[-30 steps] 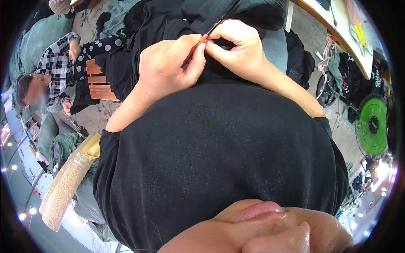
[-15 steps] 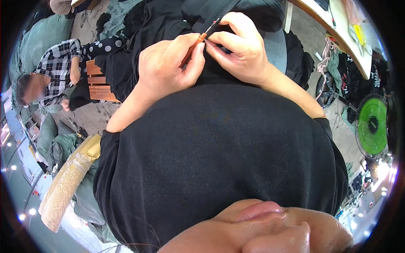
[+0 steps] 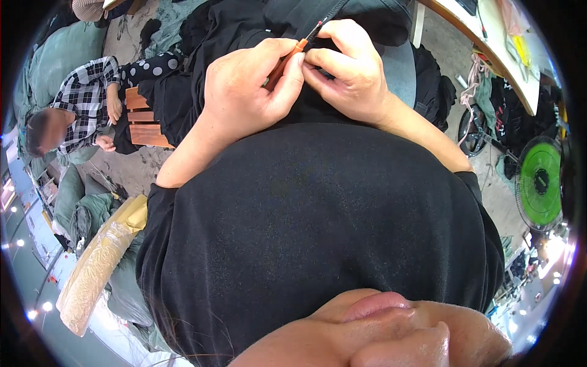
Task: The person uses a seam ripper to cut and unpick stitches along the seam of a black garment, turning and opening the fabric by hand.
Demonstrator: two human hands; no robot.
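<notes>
Left grip (image 3: 247,85): clamped on the orange-handled tool (image 3: 300,46); thumb and forefinger pinch it toward the front, presumably to give me fine control of the slim tip.
Orange tool's place: before my chest, between both hands; its tip slants up and rightward, over the black cloth (image 3: 382,18).
Right grip (image 3: 348,67): fingertips drawn together on the black cloth, just beside the tool; I judge this pinch steadies the edge near the tip.
Black cloth: spread beyond my hands; my legs probably bear its weight.
Left side: slatted wooden seat (image 3: 150,133), dark cloth against it; farther, a person in a checked shirt (image 3: 92,92).
Right side: curved desk (image 3: 520,85); green fan (image 3: 539,181) facing inward, perhaps for cooling.
</notes>
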